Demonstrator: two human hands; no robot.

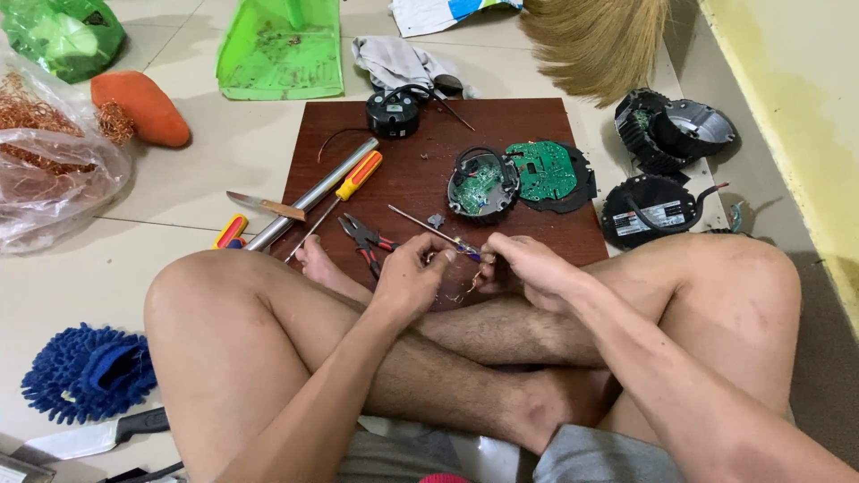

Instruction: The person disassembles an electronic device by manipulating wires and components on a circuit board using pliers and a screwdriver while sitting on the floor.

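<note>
Gripping a thin screwdriver [438, 236], the right hand [528, 266] pinches closed; the left hand [410, 275] curls around something small. Opened circuit boards [543, 170] lie at twelve o'clock, with closed housings [651, 210] at two.

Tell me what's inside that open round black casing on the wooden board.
The round black casing holds a green circuit board with small components and a dark wire looping over its rim. Whatever sits beneath that board is covered. A second green board lies beside it.
</note>
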